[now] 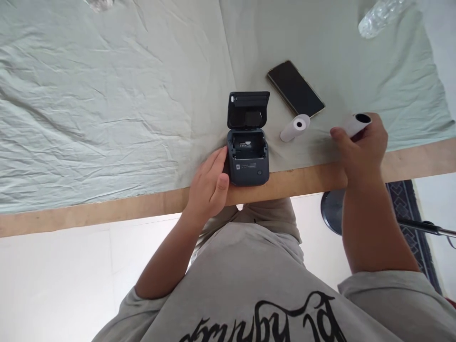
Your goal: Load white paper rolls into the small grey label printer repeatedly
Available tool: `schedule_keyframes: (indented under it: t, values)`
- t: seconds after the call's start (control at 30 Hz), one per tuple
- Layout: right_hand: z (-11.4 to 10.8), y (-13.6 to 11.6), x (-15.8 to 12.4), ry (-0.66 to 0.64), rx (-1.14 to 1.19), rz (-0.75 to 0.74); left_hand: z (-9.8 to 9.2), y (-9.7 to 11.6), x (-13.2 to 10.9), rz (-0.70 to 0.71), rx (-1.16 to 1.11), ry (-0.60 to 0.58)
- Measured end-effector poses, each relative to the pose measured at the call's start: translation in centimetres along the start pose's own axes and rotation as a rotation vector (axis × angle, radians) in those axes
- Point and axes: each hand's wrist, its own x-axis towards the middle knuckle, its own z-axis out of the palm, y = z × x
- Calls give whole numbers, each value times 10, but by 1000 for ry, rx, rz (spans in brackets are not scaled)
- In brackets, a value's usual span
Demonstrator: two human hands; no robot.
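The printer point(249, 167) is sitting at the near edge of the counter point(149, 206), its front overlapping the bare wood and its lid point(247, 113) standing open on the far side. It is looking light and stiff-shelled, likely to slide if nudged; the body's sides are offering the safest hold, the raised lid probably being more fragile. Against its left side the left hand point(209, 184) is resting, fairly flat with the thumb apart, its fingertips touching the casing and gripping nothing. Well to the right, the right hand point(366, 147) is holding a paper roll point(355, 126), thumb and fingers curling round it, the dark hollow end (wider than its neighbour's core) facing up. That roll is probably feeling light and smooth, soft enough to dent, so its outer sides are suiting a gentle grip. Between printer and right hand a loose roll point(292, 131) is resting on the cloth point(142, 95), upright or lying, I cannot tell. Just beyond, a phone point(296, 89) is lying flat; farther off, a clear plastic item point(378, 21), perhaps a bottle, is lying.
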Motion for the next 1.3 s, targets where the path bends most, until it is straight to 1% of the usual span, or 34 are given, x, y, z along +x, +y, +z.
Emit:
schedule_keyframes:
  t: [0.03, 0.07, 0.1, 0.13, 0.2, 0.23, 0.27, 0.3, 0.37, 0.4, 0.43, 0.5, 0.53, 0.6, 0.67, 0.73, 0.9, 0.97, 1.03, 1.17, 1.3]
  values:
    - [2, 3, 5, 27, -59, 24, 0, 0, 0, -7, 6, 2]
    - [4, 4, 10, 45, -104, 85, 0, 1, 0, -12, 10, 4]
    - [6, 6, 13, 49, -137, 150, 0, 1, -1, -17, 13, 5]
    - [8, 7, 15, 24, -171, 190, 0, 2, -1, -19, 14, 5]
    - [8, 6, 13, -10, -218, 222, 0, 3, -1, -19, 16, 1]
    - [7, 3, 11, -3, -218, 197, 0, 3, -1, -18, 18, 1]
    - [4, -1, 7, 28, -206, 136, 0, 3, -1, -18, 21, 2]
    - [1, -9, 2, 76, -189, 44, 0, 3, 0, -16, 23, 4]
    - [-5, -30, -6, 177, -142, -203, 0, 2, 0, -6, 25, 7]
    - [-6, -43, -8, 178, -124, -317, 0, 2, 0, 1, 25, 6]
    - [-5, -56, -10, 117, -95, -413, 0, 1, 0, 5, 26, 6]
    - [5, -78, -8, -54, -27, -505, 0, 0, 1, 7, 30, 1]
    - [12, -86, -5, -124, -8, -505, 0, 0, 1, 5, 33, -2]
    - [27, -91, 1, -234, 11, -497, 0, 0, 1, 7, 39, -8]
    - [38, -88, 7, -320, 10, -442, 0, 0, 1, 12, 41, -11]
    - [43, -81, 9, -365, -10, -365, -1, 2, 0, 6, 38, -11]
    - [42, -70, 6, -319, -7, -190, -1, 2, 0, 4, 30, -9]
    - [43, -68, 3, -325, 15, -137, -1, 1, 0, 12, 32, -11]
    - [45, -67, 0, -320, 20, -133, -2, -1, 0, 23, 32, -12]
    - [49, -65, -3, -259, 33, -193, -3, -1, 1, 33, 24, -19]
    - [51, -69, -7, -227, 38, -169, -3, 1, 1, 15, 23, -19]
